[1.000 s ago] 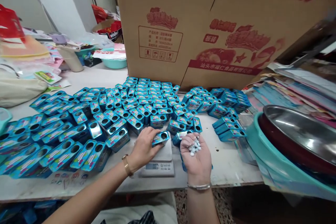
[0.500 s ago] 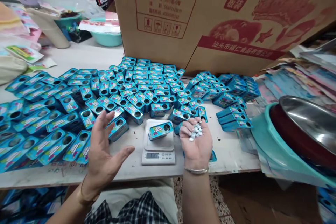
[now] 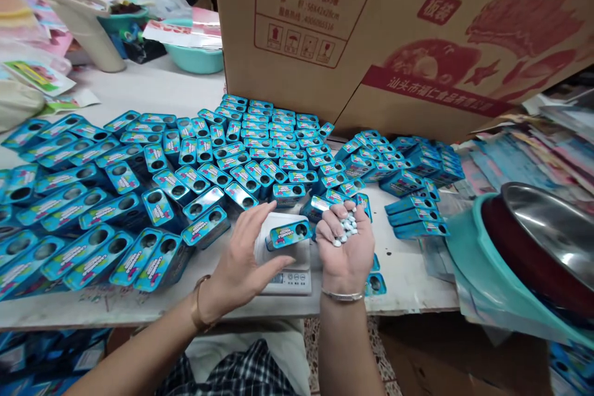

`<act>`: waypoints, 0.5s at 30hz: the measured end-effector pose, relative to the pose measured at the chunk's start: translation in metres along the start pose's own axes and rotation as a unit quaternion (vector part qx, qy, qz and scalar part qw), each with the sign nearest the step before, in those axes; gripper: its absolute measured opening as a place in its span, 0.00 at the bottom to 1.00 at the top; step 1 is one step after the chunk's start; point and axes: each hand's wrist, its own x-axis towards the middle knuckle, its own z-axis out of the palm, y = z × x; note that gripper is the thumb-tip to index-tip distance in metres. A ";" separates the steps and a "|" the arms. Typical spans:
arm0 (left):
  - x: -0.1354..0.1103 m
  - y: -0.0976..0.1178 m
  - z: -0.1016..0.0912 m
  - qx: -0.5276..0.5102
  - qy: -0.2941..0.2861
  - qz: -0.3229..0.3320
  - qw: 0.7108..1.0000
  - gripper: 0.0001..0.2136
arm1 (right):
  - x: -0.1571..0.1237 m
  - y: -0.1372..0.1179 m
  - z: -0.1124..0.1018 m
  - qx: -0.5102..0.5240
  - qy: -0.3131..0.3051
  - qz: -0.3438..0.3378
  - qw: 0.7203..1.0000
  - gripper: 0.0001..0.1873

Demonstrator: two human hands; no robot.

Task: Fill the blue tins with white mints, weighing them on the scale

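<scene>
A blue tin (image 3: 290, 234) with a round hole lies on a small white scale (image 3: 288, 277) at the table's front edge. My left hand (image 3: 241, 260) hovers open just left of the tin, fingers spread over the scale, holding nothing. My right hand (image 3: 346, 244) is palm up to the right of the scale, cupped round a heap of small white and pale blue candies (image 3: 346, 229). Several more blue tins (image 3: 153, 192) cover the table to the left and behind.
A big cardboard box (image 3: 399, 31) stands at the back. At right a teal basin (image 3: 468, 260) holds a metal bowl (image 3: 552, 229). Stacked blue tins (image 3: 417, 223) lie between it and my right hand. Bowls and packets crowd the back left.
My left hand let go of the tin on the scale, pulled back to the left, and has now returned over the scale. My right hand has kept the candies.
</scene>
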 end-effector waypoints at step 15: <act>0.007 -0.019 0.037 -0.006 -0.023 -0.045 0.999 0.18 | 0.000 0.000 -0.010 0.011 0.113 -0.053 0.992 0.06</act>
